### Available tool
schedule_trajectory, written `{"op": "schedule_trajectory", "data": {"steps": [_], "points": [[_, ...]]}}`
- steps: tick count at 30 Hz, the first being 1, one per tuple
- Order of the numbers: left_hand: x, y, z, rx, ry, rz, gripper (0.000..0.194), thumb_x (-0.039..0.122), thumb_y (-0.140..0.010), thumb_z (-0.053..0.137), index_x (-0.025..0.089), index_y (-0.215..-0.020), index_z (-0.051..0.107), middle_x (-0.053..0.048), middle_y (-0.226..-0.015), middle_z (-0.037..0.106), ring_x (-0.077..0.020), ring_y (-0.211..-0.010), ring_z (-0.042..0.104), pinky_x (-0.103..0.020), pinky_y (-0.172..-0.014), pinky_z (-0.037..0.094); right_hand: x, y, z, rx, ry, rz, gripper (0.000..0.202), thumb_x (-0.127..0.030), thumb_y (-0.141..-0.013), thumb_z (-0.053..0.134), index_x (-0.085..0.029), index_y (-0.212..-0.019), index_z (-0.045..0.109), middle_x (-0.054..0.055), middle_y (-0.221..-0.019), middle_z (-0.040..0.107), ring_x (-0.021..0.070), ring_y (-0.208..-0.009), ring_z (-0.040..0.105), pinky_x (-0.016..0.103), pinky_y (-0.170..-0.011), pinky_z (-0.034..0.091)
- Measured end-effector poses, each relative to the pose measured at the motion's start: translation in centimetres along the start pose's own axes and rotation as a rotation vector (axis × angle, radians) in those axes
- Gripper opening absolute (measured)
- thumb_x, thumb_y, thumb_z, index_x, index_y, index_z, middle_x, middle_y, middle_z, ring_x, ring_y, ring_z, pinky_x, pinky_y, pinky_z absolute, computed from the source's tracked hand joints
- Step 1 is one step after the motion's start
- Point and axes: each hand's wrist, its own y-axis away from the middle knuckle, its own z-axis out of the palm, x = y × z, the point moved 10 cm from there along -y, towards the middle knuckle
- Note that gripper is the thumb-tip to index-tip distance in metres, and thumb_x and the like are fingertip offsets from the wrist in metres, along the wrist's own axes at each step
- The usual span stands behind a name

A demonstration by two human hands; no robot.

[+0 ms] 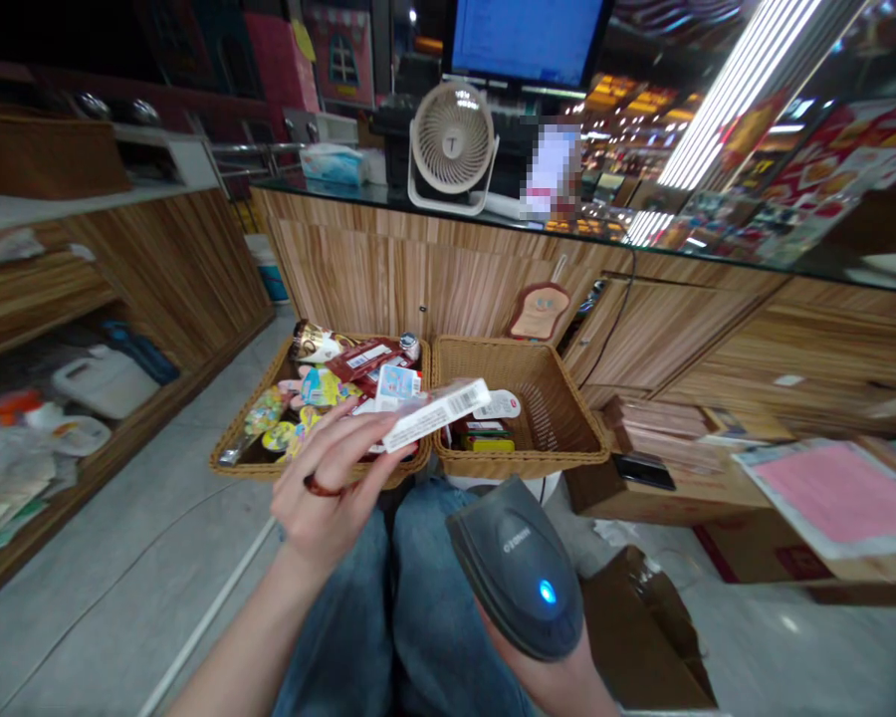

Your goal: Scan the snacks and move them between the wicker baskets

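My left hand (pixel 336 478) pinches a thin white box (pixel 439 414) and holds it tilted, with a printed barcode on the side that faces me. In my right hand (pixel 545 667) is a dark grey barcode scanner (pixel 519 568), its blue light lit and its head towards the box. Behind my left hand stands a wicker basket (pixel 224 458) filled with brown packets (pixel 362 358), yellow toy-like packs (pixel 325 386) and a small can (pixel 409 346). A second wicker basket (pixel 567 398) adjoins it on the right, with a few flat packs (pixel 489 433) at its left side.
A wooden counter (pixel 358 259) rises behind the baskets, carrying a fan (pixel 453 144), a tissue pack (pixel 335 164) and a monitor (pixel 527 40). Cardboard boxes (pixel 754 543) with a black phone (pixel 644 472) stand at right. An open carton (pixel 642 627) lies on the floor.
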Motion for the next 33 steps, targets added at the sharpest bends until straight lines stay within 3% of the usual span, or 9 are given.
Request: {"op": "schedule_trajectory", "data": {"steps": [3,6,8,13,18,21,25,28,33], "points": [[-0.5,0.6,4.9,-0.080,0.100,0.002,0.040,0.019,-0.092,0.081,0.026,-0.128,0.064,-0.002,-0.111,0.080,-0.0193,-0.103,0.078,-0.047,-0.108,0.061,0.0,-0.3,-0.2,0.006,0.016,-0.020,0.055,-0.050,-0.068,0.095,-0.018,-0.110,0.077,0.015,-0.105,0.083,0.0393,-0.092,0.081,0.057,-0.086,0.069],[-0.9,3.3,11.1,-0.408,0.105,0.007,0.041,0.033,-0.097,0.077,0.023,-0.134,0.062,-0.008,-0.122,0.078,-0.0227,-0.113,0.076,-0.051,-0.114,0.055,-0.4,-0.8,-0.4,0.010,0.029,-0.039,0.053,-0.048,-0.071,0.093,-0.019,-0.112,0.076,0.015,-0.104,0.083,0.0382,-0.090,0.081,0.054,-0.081,0.070],[-1.5,5.1,13.0,-0.524,0.079,-0.022,0.037,0.036,-0.099,0.074,0.023,-0.132,0.064,-0.010,-0.126,0.076,-0.0238,-0.117,0.074,-0.051,-0.117,0.051,-1.1,-1.2,-0.4,0.015,0.050,-0.061,0.047,-0.045,-0.075,0.090,-0.020,-0.112,0.076,0.014,-0.100,0.084,0.0361,-0.085,0.081,0.051,-0.079,0.070],[-6.3,6.1,11.3,-0.500,-0.117,-0.195,0.025,0.032,-0.102,0.066,0.023,-0.126,0.069,-0.010,-0.122,0.076,-0.0266,-0.117,0.071,-0.050,-0.116,0.045,-4.5,-2.8,0.1,-0.013,0.135,-0.197,0.026,-0.035,-0.082,0.083,-0.022,-0.103,0.075,0.010,-0.093,0.084,0.0311,-0.077,0.079,0.044,-0.073,0.067],[-13.6,5.4,8.1,-0.527,-0.424,-0.388,0.045,0.036,-0.100,0.063,0.019,-0.143,0.062,-0.018,-0.140,0.068,-0.0391,-0.133,0.060,-0.059,-0.115,0.039,-7.7,-4.1,0.9,-0.038,0.143,-0.307,0.010,-0.027,-0.083,0.077,-0.024,-0.091,0.071,0.007,-0.083,0.080,0.0267,-0.067,0.075,0.037,-0.066,0.062],[-16.5,5.2,7.6,-0.578,-0.501,-0.450,0.057,0.037,-0.099,0.062,0.021,-0.154,0.054,-0.020,-0.152,0.061,-0.0415,-0.143,0.052,-0.063,-0.120,0.032,-9.0,-4.4,1.3,-0.032,0.122,-0.337,0.007,-0.023,-0.083,0.074,-0.026,-0.088,0.068,0.004,-0.078,0.078,0.0246,-0.063,0.073,0.034,-0.063,0.059],[-18.5,5.4,9.0,-0.714,-0.498,-0.464,0.061,0.040,-0.100,0.057,0.020,-0.157,0.053,-0.020,-0.162,0.054,-0.0434,-0.152,0.042,-0.070,-0.124,0.022,-10.0,-4.8,1.9,-0.065,0.080,-0.341,0.009,-0.019,-0.083,0.071,-0.026,-0.089,0.067,0.002,-0.076,0.077,0.0232,-0.062,0.073,0.032,-0.061,0.057],[-19.0,6.1,10.3,-0.826,-0.454,-0.452,0.052,0.040,-0.101,0.054,0.022,-0.149,0.062,-0.017,-0.160,0.058,-0.0403,-0.152,0.045,-0.072,-0.127,0.012,-10.1,-5.0,2.2,-0.088,0.059,-0.331,0.012,-0.018,-0.082,0.071,-0.026,-0.089,0.066,0.001,-0.074,0.075,0.0222,-0.059,0.070,0.031,-0.060,0.057],[-18.0,7.5,9.3,-0.832,-0.453,-0.441,0.044,0.041,-0.104,0.051,0.022,-0.140,0.069,-0.016,-0.154,0.063,-0.0354,-0.147,0.053,-0.067,-0.130,0.005,-10.9,-5.4,2.1,-0.088,0.048,-0.359,0.012,-0.015,-0.082,0.066,-0.026,-0.086,0.063,-0.001,-0.070,0.072,0.0211,-0.056,0.068,0.029,-0.057,0.055]]}}
